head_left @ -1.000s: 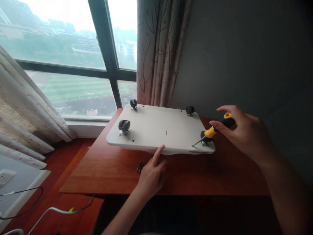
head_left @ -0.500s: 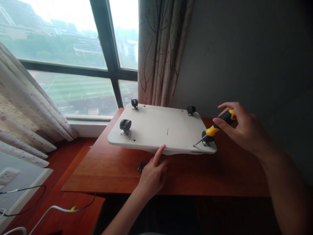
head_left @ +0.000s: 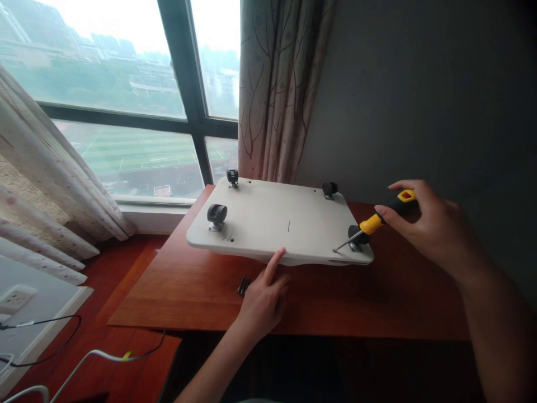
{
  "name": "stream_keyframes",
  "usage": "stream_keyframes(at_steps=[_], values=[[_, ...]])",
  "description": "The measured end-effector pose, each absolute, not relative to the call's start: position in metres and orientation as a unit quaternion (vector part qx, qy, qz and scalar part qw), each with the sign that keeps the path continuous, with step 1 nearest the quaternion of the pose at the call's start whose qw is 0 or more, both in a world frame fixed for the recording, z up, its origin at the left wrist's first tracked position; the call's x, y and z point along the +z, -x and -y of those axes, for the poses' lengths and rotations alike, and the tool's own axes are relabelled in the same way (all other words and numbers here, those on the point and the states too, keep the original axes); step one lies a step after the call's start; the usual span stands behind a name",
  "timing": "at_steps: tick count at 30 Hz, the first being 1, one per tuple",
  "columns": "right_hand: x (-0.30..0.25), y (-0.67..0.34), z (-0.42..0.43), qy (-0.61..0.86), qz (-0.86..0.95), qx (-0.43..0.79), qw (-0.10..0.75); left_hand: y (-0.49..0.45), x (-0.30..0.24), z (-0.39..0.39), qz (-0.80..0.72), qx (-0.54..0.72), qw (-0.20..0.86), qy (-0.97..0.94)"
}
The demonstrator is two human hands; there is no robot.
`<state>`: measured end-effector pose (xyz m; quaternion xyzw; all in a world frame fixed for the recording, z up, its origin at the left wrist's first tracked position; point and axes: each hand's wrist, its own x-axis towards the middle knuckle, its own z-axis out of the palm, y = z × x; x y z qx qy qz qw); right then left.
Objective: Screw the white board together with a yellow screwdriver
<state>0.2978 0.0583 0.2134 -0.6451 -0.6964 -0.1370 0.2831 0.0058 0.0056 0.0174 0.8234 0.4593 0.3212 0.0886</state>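
Observation:
A white board (head_left: 260, 215) with rounded corners lies on the table, black caster wheels pointing up at its corners. My right hand (head_left: 432, 229) grips the handle of a yellow-and-black screwdriver (head_left: 371, 224). The slanted shaft of the screwdriver reaches down to the board near the front right caster wheel (head_left: 356, 236), its tip at a spot just left of that wheel. With its index finger stretched out, my left hand (head_left: 266, 296) touches the board's front edge; the other fingers curl loosely and hold nothing. Several screws (head_left: 243, 285) lie on the table beside the left hand.
The brown wooden table (head_left: 180, 296) stands by a window (head_left: 138, 145) with patterned curtains (head_left: 281, 84). White and black cables (head_left: 94, 354) run at the lower left, near a wall socket (head_left: 17, 299). A grey wall (head_left: 419, 101) rises behind on the right.
My right hand and the screwdriver's handle have shifted slightly right and down, so the shaft leans lower. The tip stays at the same spot on the board. My left hand keeps its place.

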Motion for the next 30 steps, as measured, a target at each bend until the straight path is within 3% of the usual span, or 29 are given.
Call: stream_keyframes(at_steps=[20,26,30], values=[[0.212,-0.296,-0.047,0.643,0.698,-0.155,0.275,-0.005,0.018,-0.005,-0.458,0.317,0.090,-0.826],[0.215,-0.294,-0.048,0.639,0.691,-0.213,0.263,-0.005,0.017,-0.006,-0.456,0.320,0.084,-0.826],[0.220,-0.293,-0.046,0.630,0.720,-0.091,0.277,-0.006,0.016,-0.006,-0.454,0.318,0.092,-0.827]])
